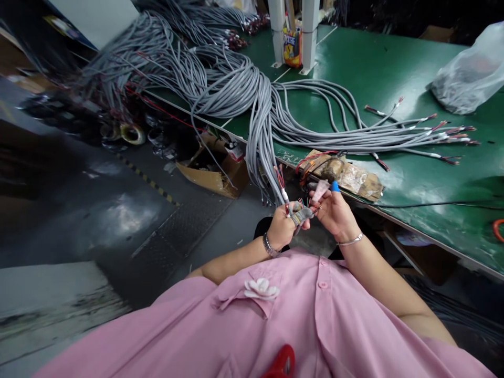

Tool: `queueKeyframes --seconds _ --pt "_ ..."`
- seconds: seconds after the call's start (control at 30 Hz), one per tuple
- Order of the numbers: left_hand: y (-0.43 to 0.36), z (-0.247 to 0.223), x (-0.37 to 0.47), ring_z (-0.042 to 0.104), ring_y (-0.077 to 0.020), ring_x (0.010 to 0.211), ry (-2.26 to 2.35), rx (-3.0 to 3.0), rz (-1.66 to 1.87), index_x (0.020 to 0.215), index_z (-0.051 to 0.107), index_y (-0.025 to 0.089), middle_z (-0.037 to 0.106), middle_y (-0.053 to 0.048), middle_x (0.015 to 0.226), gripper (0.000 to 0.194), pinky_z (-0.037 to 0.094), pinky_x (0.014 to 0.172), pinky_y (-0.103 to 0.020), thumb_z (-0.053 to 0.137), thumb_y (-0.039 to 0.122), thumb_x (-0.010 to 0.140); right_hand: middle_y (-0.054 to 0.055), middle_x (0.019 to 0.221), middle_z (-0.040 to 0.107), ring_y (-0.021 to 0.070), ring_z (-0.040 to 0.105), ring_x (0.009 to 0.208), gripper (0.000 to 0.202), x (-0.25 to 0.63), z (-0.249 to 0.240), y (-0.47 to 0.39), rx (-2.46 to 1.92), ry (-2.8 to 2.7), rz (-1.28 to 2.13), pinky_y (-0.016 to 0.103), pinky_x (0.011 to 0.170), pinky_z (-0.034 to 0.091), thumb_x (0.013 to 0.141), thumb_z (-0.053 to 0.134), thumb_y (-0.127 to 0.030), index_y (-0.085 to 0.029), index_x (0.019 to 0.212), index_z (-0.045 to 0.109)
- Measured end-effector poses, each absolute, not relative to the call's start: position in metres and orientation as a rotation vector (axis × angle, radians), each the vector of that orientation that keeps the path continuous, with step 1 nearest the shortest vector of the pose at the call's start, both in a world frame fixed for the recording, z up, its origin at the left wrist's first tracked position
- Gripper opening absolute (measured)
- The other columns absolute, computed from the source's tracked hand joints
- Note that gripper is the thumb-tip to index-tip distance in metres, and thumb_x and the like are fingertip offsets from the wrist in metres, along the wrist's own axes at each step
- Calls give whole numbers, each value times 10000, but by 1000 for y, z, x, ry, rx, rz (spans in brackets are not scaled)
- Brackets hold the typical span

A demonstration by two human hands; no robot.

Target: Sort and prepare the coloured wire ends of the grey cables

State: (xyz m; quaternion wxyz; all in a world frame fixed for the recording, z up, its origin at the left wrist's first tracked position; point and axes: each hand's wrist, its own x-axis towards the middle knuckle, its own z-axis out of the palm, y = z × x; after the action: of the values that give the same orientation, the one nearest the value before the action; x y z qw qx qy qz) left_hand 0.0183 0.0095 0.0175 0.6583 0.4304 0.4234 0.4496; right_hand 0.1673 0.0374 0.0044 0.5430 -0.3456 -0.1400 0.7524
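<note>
My left hand (282,227) is closed around the end of a grey cable, with a grey finger cover on one finger. Thin coloured wires (303,202) fan out of this cable end between my hands. My right hand (336,215) is just to the right, its fingers closed on the wire tips. It wears a blue finger cot (335,186) and a pale pink wrapping (321,190) on another finger. Right beside my left hand, another cable end (284,195) with a white sleeve and red and dark wires points upward.
A big bundle of grey cables (236,86) drapes over the front edge of the green table (374,58). A taped wooden block (350,178) lies at that edge. A clear plastic bag (464,73) sits at the right. An open cardboard box (208,176) stands below.
</note>
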Motion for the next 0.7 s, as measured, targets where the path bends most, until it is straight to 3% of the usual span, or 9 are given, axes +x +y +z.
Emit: queueKeyframes --seconds 0.13,0.3,0.47,0.7 --pt "12 17 22 506 -86 460 979 964 1052 623 605 153 610 -11 520 335 370 470 -222 727 445 734 -2 739 677 107 588 620 316 166 1 37 -837 -407 1690 226 575 493 759 735 -498 -198 836 677" --pt "17 14 26 482 -76 438 993 954 1092 625 588 155 606 -5 515 313 300 431 -220 718 416 737 10 751 681 116 592 640 382 165 -1 36 -844 -408 1692 237 579 499 757 711 -561 -193 858 692" --pt "20 8 28 496 -81 436 1002 904 1101 636 569 158 605 -5 517 310 247 403 -214 713 412 739 0 736 677 108 593 645 336 164 -2 39 -840 -331 1674 236 606 502 738 755 -508 -186 806 689" --pt "21 8 27 477 -74 422 1017 923 1050 589 538 160 606 -7 505 348 317 431 -215 740 416 713 3 762 691 113 610 666 334 161 -2 39 -816 -311 1670 232 604 505 751 743 -509 -187 824 693"
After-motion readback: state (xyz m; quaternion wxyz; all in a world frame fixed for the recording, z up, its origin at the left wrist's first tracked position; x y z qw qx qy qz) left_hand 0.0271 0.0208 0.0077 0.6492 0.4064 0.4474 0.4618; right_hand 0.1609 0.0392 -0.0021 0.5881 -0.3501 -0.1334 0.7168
